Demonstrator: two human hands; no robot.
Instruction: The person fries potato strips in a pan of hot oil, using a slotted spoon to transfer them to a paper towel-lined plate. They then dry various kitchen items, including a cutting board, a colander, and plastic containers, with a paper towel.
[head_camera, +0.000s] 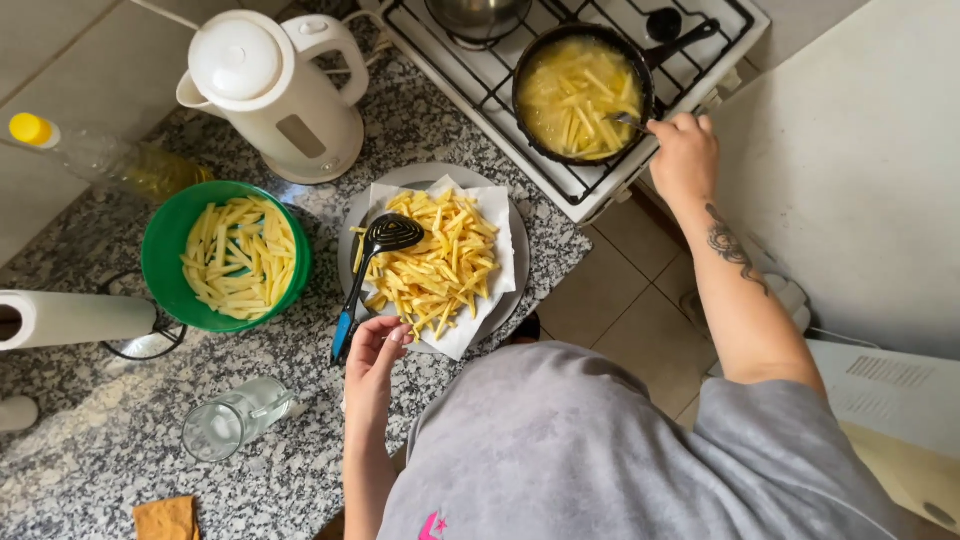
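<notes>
I see a speckled grey stone counter (90, 430), polished, at lower left. The kettle (275, 90) at upper left looks like smooth cream plastic; the green bowl (160, 250) is glossy plastic too. White paper (495, 215) lines the plate at centre (crinkled, matt). The frying pan (585, 95) at top is dark matt metal, on a white enamelled stove (600, 195). The skimmer (375, 260) is black plastic, blue-handled.

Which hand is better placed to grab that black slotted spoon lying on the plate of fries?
The left hand, probably: it rests beside the slotted spoon's blue handle end. The right hand is at the frying pan, holding a utensil.
</notes>
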